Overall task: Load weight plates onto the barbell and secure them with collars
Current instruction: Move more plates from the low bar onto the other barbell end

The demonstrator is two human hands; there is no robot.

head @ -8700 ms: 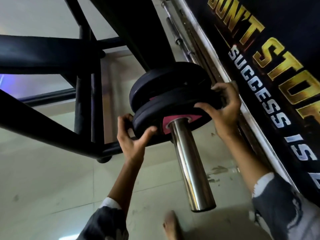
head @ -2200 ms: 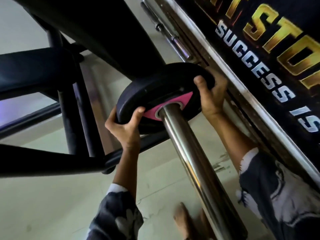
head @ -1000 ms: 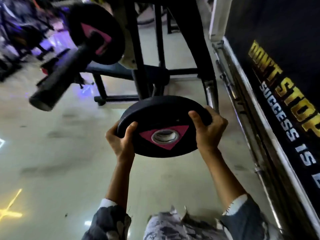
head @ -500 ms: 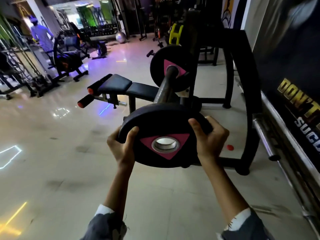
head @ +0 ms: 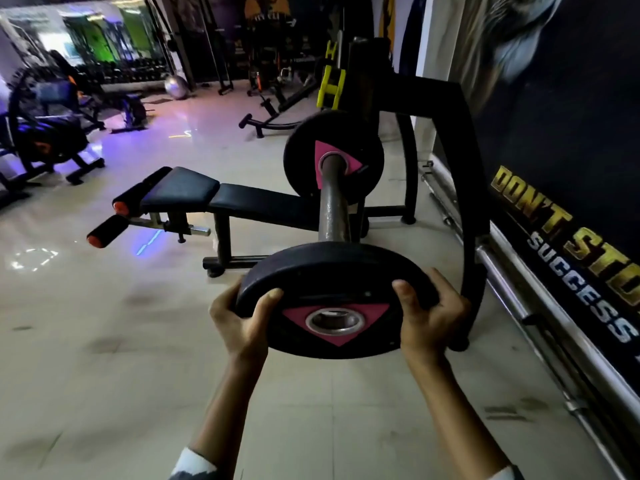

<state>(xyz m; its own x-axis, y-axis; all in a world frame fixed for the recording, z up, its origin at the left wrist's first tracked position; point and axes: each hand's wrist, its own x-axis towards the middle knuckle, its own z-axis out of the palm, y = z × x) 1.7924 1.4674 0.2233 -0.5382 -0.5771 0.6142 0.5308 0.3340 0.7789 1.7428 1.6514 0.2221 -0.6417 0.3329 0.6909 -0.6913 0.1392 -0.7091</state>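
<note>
Black rubber with a pink triangle, the weight plate (head: 332, 292) is held tilted in the air, its upper rim covering the near end of the barbell sleeve (head: 334, 209). The left hand (head: 239, 320) grips the left rim and the right hand (head: 429, 317) grips the right rim, thumbs on the face. A loaded plate (head: 301, 174) sits farther up the sleeve. Open tiled floor (head: 138, 341) lies to the left; the rack frame (head: 474, 202) stands close on the right.

Two weight plates (head: 332, 289) (head: 301, 164), one barbell (head: 334, 209), one bench (head: 194, 192), two hands (head: 239, 320) (head: 433, 317)

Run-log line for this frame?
carry | left grip, right grip: held plate, by rim | bar sleeve ahead: one loaded plate | collar: none seen
</note>
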